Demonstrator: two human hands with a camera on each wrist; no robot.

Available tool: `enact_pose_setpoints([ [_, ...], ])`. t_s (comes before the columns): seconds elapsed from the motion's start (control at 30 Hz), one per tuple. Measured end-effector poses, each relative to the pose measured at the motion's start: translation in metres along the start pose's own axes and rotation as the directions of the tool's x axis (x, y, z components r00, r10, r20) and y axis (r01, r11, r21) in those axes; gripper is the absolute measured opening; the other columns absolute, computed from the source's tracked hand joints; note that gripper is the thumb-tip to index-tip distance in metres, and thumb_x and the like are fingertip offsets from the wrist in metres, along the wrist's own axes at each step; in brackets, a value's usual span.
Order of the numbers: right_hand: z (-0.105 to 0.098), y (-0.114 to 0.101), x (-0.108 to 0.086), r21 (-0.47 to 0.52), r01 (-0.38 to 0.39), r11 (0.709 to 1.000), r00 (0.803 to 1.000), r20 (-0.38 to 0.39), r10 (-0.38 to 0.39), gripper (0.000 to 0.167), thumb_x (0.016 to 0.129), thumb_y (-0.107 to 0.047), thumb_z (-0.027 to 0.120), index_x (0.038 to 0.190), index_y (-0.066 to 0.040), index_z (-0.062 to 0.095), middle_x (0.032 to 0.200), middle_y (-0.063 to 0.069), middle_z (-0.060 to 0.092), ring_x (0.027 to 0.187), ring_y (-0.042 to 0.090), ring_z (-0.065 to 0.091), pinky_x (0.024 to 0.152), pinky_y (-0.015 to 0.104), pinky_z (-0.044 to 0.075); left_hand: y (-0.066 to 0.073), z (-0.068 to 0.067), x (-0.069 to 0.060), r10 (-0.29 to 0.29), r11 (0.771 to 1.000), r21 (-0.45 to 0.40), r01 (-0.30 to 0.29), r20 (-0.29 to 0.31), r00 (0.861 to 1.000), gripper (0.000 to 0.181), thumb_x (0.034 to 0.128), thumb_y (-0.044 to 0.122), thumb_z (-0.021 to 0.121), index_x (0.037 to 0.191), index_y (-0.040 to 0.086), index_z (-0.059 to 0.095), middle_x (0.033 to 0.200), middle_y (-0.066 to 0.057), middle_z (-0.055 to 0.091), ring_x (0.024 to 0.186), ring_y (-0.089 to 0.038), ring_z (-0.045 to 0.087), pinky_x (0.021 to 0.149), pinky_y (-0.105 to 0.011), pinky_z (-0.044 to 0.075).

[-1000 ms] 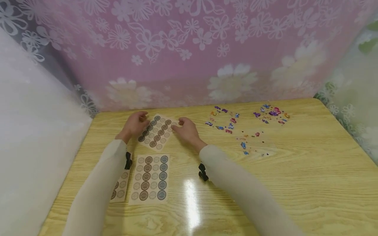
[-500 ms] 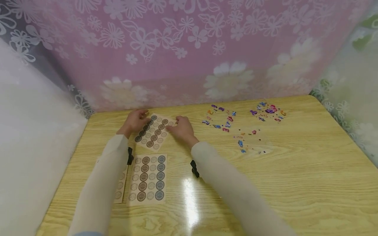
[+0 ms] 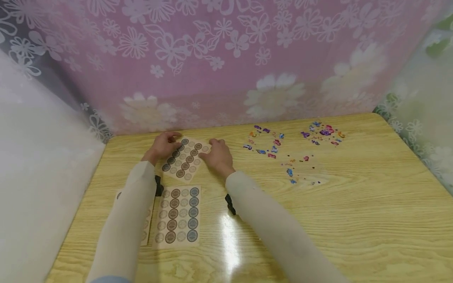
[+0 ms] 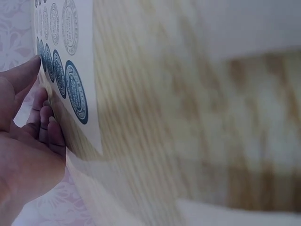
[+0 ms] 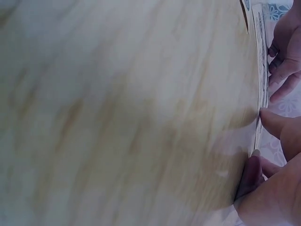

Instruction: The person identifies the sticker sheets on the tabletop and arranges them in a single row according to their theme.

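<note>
In the head view, a sheet of round stickers [image 3: 186, 159] lies aslant near the table's back edge, between both hands. My left hand [image 3: 163, 146] holds its left edge, thumb over the printed side and fingers curled beside the edge; the left wrist view shows this thumb [image 4: 29, 73] at a row of dark blue round stickers [image 4: 75, 92]. My right hand [image 3: 219, 157] holds the right edge, its thumb resting on the sheet and fingers bent at the border. From the right wrist, the sheet [image 5: 259, 70] appears edge-on, close to the tabletop.
A second sticker sheet [image 3: 178, 216] lies flat in front, with another sheet [image 3: 146, 232] partly hidden under the left sleeve. Small colourful pieces lie to the right: a ring [image 3: 271, 155], a dense cluster [image 3: 325, 133] and a sparse scatter [image 3: 290, 172]. A floral curtain [image 3: 212, 94] hangs behind the table [image 3: 354, 220].
The view has shifted slightly. Both hands stay at the edges of the aslant sticker sheet, which keeps nearly the same place; the right forearm has drawn a little leftward.
</note>
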State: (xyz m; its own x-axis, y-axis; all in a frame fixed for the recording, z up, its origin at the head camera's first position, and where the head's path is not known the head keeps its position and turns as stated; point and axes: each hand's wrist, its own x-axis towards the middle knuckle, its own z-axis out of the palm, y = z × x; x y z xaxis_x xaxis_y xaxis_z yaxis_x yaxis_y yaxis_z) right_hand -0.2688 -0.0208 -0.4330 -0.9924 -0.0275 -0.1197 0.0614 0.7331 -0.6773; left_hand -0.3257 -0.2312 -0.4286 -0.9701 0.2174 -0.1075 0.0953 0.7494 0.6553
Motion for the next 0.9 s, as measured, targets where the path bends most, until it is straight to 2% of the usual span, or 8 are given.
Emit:
enact_pose_setpoints([
  [0.23, 0.0015, 0.0014, 0.0001, -0.021, 0.004, 1.0, 1.0, -0.02, -0.005, 0.059, 0.087, -0.04, 0.069, 0.135, -0.012, 0.05, 0.125, 0.01, 0.049, 0.107, 0.025, 0.053, 0.082, 0.039, 0.048, -0.0002, -0.0004, 0.0031, 0.014, 1.0, 0.021, -0.015, 0.037, 0.999, 0.04, 0.0968, 0.013, 0.057, 0.136, 0.005, 0.052, 0.113, -0.022, 0.056, 0.096, -0.035, 0.054, 0.082, -0.047, 0.045],
  [0.47, 0.0026, 0.0008, -0.0004, -0.031, 0.013, 0.999, 1.0, -0.021, -0.013, 0.057, 0.087, -0.039, 0.07, 0.131, -0.008, 0.051, 0.12, 0.01, 0.05, 0.104, 0.024, 0.053, 0.085, 0.036, 0.047, 0.0001, -0.0028, 0.0024, 0.017, 0.999, 0.048, -0.02, 0.061, 0.998, 0.041, 0.0977, 0.014, 0.055, 0.138, 0.006, 0.05, 0.12, -0.025, 0.054, 0.104, -0.038, 0.053, 0.087, -0.05, 0.045],
  [0.67, 0.0018, -0.0014, -0.0022, -0.021, 0.013, 1.0, 1.0, -0.02, -0.014, 0.056, 0.087, -0.038, 0.07, 0.131, -0.007, 0.051, 0.119, 0.01, 0.05, 0.102, 0.022, 0.053, 0.084, 0.035, 0.046, 0.0026, -0.0035, 0.0007, -0.003, 1.0, 0.029, 0.001, 0.067, 0.998, 0.041, 0.0973, 0.012, 0.054, 0.137, 0.006, 0.051, 0.123, -0.026, 0.053, 0.105, -0.04, 0.051, 0.088, -0.051, 0.043],
  [0.9, 0.0018, 0.0006, -0.0025, -0.029, -0.018, 0.999, 0.999, -0.04, 0.017, 0.053, 0.087, -0.04, 0.07, 0.127, -0.01, 0.052, 0.115, 0.008, 0.05, 0.097, 0.02, 0.052, 0.077, 0.037, 0.047, 0.0055, -0.0005, 0.0043, -0.036, 0.998, -0.054, 0.04, 0.08, 0.996, 0.039, 0.0965, 0.008, 0.054, 0.135, 0.005, 0.05, 0.125, -0.026, 0.047, 0.101, -0.038, 0.051, 0.086, -0.049, 0.043],
])
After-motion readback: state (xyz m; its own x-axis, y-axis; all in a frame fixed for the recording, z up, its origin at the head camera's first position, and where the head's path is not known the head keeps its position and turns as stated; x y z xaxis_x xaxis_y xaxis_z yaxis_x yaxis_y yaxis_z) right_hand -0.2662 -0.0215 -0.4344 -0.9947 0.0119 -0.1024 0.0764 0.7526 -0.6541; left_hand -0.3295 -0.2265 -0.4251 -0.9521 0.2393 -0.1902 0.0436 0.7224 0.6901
